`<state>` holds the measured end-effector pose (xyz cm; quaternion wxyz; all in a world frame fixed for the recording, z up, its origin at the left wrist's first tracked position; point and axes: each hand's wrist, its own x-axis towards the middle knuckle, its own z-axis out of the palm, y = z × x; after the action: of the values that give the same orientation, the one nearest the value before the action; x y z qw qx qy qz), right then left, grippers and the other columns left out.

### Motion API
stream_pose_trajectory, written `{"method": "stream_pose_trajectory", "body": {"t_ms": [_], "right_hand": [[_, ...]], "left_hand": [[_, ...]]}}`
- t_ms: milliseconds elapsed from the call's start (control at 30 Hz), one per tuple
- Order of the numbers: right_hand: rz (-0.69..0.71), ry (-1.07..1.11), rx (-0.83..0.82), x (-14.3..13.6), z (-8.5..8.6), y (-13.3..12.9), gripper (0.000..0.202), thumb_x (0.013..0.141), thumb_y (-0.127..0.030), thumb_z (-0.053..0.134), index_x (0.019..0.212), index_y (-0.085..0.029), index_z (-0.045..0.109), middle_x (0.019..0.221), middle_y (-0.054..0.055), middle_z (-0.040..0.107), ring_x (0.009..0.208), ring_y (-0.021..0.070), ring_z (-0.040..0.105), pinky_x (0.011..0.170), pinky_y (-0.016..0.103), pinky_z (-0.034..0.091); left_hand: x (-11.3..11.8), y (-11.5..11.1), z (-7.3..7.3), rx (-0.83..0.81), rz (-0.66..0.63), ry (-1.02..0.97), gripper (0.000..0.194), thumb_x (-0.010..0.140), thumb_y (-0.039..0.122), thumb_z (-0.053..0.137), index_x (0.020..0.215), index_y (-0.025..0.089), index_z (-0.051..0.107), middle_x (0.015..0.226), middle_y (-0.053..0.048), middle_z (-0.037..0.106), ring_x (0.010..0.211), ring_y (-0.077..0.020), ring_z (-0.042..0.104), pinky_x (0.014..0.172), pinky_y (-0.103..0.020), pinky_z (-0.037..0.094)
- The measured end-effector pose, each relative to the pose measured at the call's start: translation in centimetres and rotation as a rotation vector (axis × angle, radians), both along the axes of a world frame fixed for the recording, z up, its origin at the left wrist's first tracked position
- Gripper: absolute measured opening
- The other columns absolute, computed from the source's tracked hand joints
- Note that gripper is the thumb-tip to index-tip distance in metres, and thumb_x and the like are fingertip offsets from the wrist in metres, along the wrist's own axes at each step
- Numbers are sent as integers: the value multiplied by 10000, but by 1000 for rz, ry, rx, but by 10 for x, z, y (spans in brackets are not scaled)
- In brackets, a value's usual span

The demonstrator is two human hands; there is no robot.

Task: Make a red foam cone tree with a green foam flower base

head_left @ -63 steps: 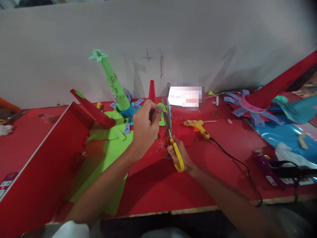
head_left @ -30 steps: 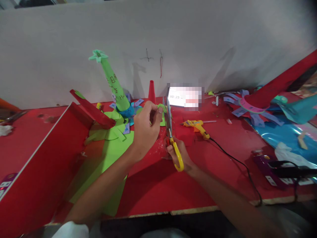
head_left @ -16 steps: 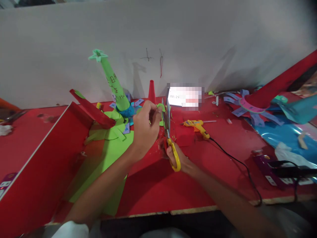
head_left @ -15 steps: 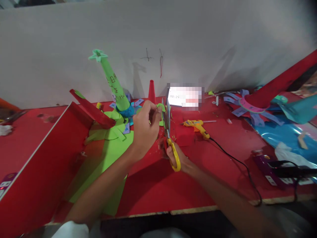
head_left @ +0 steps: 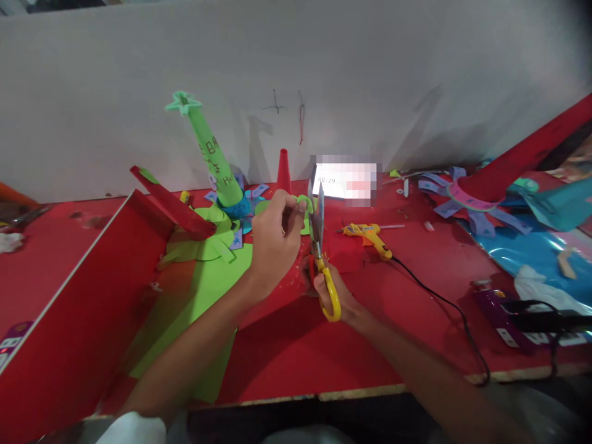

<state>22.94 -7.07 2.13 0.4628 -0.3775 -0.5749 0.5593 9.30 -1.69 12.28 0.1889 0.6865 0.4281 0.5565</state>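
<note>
Between the thumb and fingers of my left hand (head_left: pixel 276 237) is a small green foam piece (head_left: pixel 304 203), pinched and partly hidden. My right hand (head_left: pixel 337 290) grips yellow-handled scissors (head_left: pixel 329 290) by their loops, the blades pointing away from me and slightly apart. The blades stand right beside the green piece; whether they touch it I cannot tell. Behind my left hand rises a small red cone (head_left: pixel 283 169). Green foam sheet (head_left: pixel 208 320) lies under and beside my left forearm.
A yellow glue gun (head_left: pixel 367 235) with a black cord lies right of the scissors. A lit phone (head_left: pixel 328 188) leans at the wall. At left stand a green lettered cone (head_left: pixel 217 157) and a red panel (head_left: pixel 87 296). A purple box (head_left: pixel 497 314) sits at right.
Both hands have shifted slightly to the right with the green piece and the scissors. The scissor blades have turned a little and show more of their flat sides.
</note>
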Motion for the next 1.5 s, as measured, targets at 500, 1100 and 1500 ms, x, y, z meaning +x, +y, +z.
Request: {"method": "stream_pose_trajectory", "body": {"t_ms": [500,1100,1500], "right_hand": [[-18,19,-45,-2,-8,1,680,814,-905,567,979,-245,549,767,-14,464,645,139,434,529,244,490],[-12,23,1,0,0,1,680,819,-899,581,906,-225,565,771,-11,490,620,116,416,498,232,470],[3,12,51,1,-3,3,666,849,-889,551,862,-224,523,729,-32,453,597,107,388,475,217,393]], "left_hand": [[1,0,3,-23,-47,16,178,997,263,603,858,222,498,734,33,581,618,-102,530,578,-249,425],[0,0,5,-25,-4,105,264,985,244,566,774,224,407,660,50,487,561,-96,449,541,-249,362],[1,-2,4,44,28,157,266,981,213,556,780,222,383,644,65,447,556,-88,392,537,-258,305]]}}
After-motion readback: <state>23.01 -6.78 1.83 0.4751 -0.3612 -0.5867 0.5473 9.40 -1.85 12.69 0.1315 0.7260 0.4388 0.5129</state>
